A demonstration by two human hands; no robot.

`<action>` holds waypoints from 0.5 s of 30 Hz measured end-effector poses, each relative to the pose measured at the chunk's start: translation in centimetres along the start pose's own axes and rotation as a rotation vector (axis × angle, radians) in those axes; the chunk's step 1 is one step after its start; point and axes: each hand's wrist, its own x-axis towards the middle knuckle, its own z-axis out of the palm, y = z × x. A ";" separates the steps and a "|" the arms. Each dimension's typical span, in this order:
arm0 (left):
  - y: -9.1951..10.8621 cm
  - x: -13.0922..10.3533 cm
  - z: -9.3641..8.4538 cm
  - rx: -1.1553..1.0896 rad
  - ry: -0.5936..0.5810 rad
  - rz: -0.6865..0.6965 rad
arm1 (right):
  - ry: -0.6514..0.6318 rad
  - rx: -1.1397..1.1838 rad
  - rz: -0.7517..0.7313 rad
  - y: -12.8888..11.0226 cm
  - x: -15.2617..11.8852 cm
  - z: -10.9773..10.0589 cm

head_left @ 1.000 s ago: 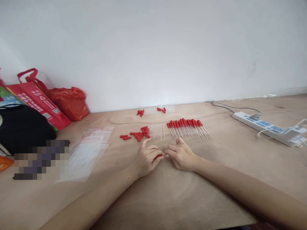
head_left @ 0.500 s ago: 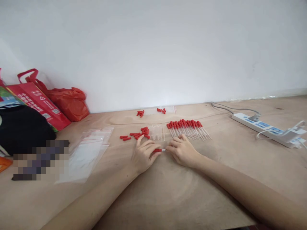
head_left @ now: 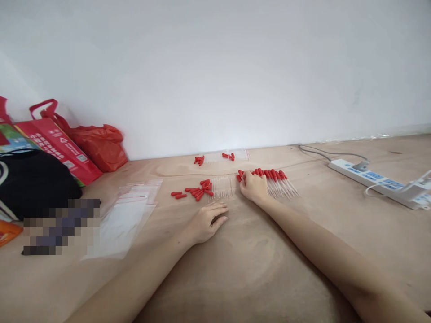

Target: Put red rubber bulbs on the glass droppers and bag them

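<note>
Just right of the tubes (head_left: 221,188), a row of droppers (head_left: 279,180) lay on the table (head_left: 242,269), red bulbs (head_left: 273,174) at their far ends. The right hand (head_left: 255,186) curled over the left part of that row; whether it pinched a dropper could not be told. On the near side of the tubes, the left hand (head_left: 207,222) lay loosely bent, thumb apart from its fingers, gripping nothing visible.

Each dropper was probably light, its bulb soft and grippy, its clear stem (head_left: 292,187) stiff, slick and perhaps fragile; the bulb's neck, where it met the stem, seemed the safest hold.

About eight droppers showed clear of the right hand; others were partly hidden. Left of the tubes lay roughly a dozen loose bulbs (head_left: 198,191), two set apart from the pile. The tubes themselves were too faint to count. Beyond them sat two small bulb clusters (head_left: 199,160) (head_left: 229,156), perhaps four or five in each.
</note>
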 end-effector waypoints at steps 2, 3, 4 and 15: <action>-0.1 0.0 0.0 -0.003 0.011 0.014 | -0.028 -0.021 0.003 -0.1 0.1 0.1; -0.1 0.0 0.0 -0.003 0.017 0.019 | -0.039 -0.025 0.001 -0.1 0.1 0.1; -0.2 0.0 0.1 -0.002 0.019 0.023 | -0.046 -0.026 0.000 0.0 0.1 0.1; -1.0 0.3 0.1 0.167 0.225 0.010 | -0.068 -0.005 -0.100 -2.5 -0.8 -0.4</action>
